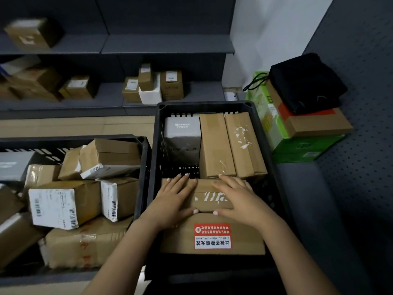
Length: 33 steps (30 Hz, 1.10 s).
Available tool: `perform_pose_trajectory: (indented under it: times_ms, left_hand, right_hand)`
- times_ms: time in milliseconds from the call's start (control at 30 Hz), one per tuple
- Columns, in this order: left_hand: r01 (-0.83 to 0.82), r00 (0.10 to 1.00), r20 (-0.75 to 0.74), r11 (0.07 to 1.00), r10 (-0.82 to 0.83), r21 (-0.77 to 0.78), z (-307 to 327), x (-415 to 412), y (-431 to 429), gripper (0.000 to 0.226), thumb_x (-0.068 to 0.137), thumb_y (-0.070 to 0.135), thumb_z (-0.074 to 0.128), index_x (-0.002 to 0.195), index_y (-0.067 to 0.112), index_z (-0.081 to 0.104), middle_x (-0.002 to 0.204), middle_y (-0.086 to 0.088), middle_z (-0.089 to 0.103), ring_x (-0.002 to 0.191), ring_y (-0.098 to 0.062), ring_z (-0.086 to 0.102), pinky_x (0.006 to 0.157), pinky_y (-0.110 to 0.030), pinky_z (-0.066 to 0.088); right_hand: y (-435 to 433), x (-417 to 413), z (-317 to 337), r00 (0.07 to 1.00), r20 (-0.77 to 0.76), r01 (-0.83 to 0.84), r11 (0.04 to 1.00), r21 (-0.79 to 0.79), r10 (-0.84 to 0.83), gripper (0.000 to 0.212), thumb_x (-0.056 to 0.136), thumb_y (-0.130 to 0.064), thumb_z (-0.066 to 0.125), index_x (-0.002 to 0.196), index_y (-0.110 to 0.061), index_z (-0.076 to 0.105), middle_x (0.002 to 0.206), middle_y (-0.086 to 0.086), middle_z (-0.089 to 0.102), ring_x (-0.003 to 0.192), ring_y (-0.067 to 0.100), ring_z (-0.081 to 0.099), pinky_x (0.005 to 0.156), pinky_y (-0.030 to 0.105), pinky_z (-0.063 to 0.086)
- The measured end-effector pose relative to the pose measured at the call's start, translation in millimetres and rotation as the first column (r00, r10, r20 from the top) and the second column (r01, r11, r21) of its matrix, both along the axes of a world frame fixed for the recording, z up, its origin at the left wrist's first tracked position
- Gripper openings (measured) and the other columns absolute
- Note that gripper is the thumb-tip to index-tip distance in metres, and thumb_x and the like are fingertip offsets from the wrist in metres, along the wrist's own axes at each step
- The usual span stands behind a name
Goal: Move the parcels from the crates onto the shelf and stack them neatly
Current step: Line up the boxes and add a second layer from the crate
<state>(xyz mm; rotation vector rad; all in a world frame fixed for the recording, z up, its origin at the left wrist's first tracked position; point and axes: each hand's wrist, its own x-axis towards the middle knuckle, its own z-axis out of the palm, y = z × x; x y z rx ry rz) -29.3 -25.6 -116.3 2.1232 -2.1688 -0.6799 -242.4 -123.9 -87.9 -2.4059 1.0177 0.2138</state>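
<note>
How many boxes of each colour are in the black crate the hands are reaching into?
In the black crate:
Brown boxes: 4
Grey box: 1
Total: 5

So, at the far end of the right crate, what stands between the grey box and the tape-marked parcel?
Head view: one plain brown parcel stands between the grey box and the tape-marked parcel.
</note>
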Motion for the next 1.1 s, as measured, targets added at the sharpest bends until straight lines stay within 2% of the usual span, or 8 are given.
perform_pose_trajectory:
  times_ms: [100, 267, 467, 533, 667, 733, 867, 1100]
  left_hand:
    - [-0.001, 0.999, -0.04, 1.0, 0.001, -0.012, 2, 2, -3, 0.104, 0.066, 0.088, 0.03, 0.152, 0.034, 0.006, 0.161, 0.0, 0.006, 0.148, -0.018, -0.002, 0.109, -0.027, -0.018]
    - [0.0, 0.999, -0.051, 0.999, -0.002, -0.037, 5, 0, -4, 0.094, 0.076, 0.075, 0.049, 0.153, 0.032, 0.013, 0.158, -0.001, 0.018, 0.145, -0.022, 0.008, 0.111, -0.03, -0.014]
    - [0.026, 1.0, 0.004, 1.0, -0.026, 0.001, 9, -5, 1, 0.1, 0.073, 0.085, 0.024, 0.153, 0.027, 0.01, 0.156, -0.008, 0.017, 0.143, -0.027, 0.008, 0.116, -0.043, 0.012]
    - [0.038, 0.999, 0.013, 0.999, -0.038, -0.005, 11, -9, 6, 0.101, 0.073, 0.086, 0.021, 0.153, 0.025, 0.009, 0.157, -0.008, 0.015, 0.143, -0.027, 0.005, 0.117, -0.044, 0.01]
    - [0.06, 0.998, 0.013, 0.994, -0.059, -0.096, 21, -20, 14, 0.092, 0.083, 0.071, 0.04, 0.154, 0.021, 0.01, 0.157, -0.008, 0.015, 0.141, -0.023, 0.002, 0.114, -0.035, 0.002]
    - [0.072, 0.997, 0.02, 0.99, -0.07, -0.119, 28, -20, 16, 0.093, 0.082, 0.075, 0.032, 0.154, 0.021, 0.01, 0.157, -0.008, 0.016, 0.141, -0.025, 0.004, 0.114, -0.035, 0.003]
    - [0.108, 0.994, 0.047, 0.975, -0.101, -0.195, 44, -16, 23, 0.104, 0.073, 0.087, 0.008, 0.153, 0.02, 0.012, 0.155, -0.01, 0.02, 0.142, -0.029, 0.011, 0.116, -0.044, 0.013]
    - [0.168, 0.985, 0.088, 0.917, -0.146, -0.363, 93, -6, 41, 0.101, 0.073, 0.085, 0.017, 0.153, 0.024, 0.012, 0.154, -0.007, 0.022, 0.14, -0.027, 0.014, 0.116, -0.041, 0.011]
  right_hand:
    - [-3, -4, 0, 0.999, 0.021, -0.035, 0.999, -0.018, 0.035, 0.08, 0.082, -0.053, 0.065, 0.149, -0.036, 0.024, 0.157, -0.011, 0.015, 0.142, 0.013, 0.009, 0.115, 0.034, 0.013]
    - [-4, -7, -1, 0.997, 0.051, -0.054, 0.998, -0.022, 0.055, 0.079, 0.083, -0.053, 0.064, 0.149, -0.038, 0.023, 0.155, -0.012, 0.017, 0.14, 0.013, 0.01, 0.115, 0.035, 0.015]
    - [-5, -11, -2, 0.994, 0.067, -0.092, 0.996, 0.005, 0.092, 0.083, 0.081, -0.053, 0.067, 0.149, -0.041, 0.021, 0.156, -0.011, 0.014, 0.142, 0.012, 0.007, 0.115, 0.035, 0.015]
    - [-3, -13, 1, 0.993, 0.066, -0.099, 0.995, 0.001, 0.098, 0.087, 0.079, -0.052, 0.069, 0.149, -0.04, 0.019, 0.157, -0.009, 0.014, 0.143, 0.012, 0.006, 0.115, 0.035, 0.012]
    - [4, -18, 13, 0.994, 0.032, -0.102, 0.995, 0.01, 0.102, 0.095, 0.077, -0.049, 0.073, 0.151, -0.039, 0.014, 0.158, -0.009, 0.013, 0.144, 0.013, 0.005, 0.116, 0.034, 0.005]
    - [10, -19, 24, 0.996, 0.016, -0.082, 0.997, 0.006, 0.082, 0.1, 0.076, -0.045, 0.075, 0.152, -0.037, 0.011, 0.158, -0.01, 0.013, 0.144, 0.014, 0.007, 0.116, 0.035, 0.005]
    - [25, -16, 50, 0.998, 0.046, -0.031, 0.996, -0.083, 0.035, 0.102, 0.074, -0.038, 0.078, 0.153, -0.03, 0.014, 0.154, -0.01, 0.023, 0.14, 0.01, 0.016, 0.116, 0.031, 0.014]
    - [60, -9, 118, 0.996, 0.04, 0.09, 0.985, -0.147, -0.086, 0.107, 0.066, -0.035, 0.084, 0.152, -0.029, 0.019, 0.147, -0.011, 0.029, 0.136, 0.01, 0.025, 0.112, 0.034, 0.03]
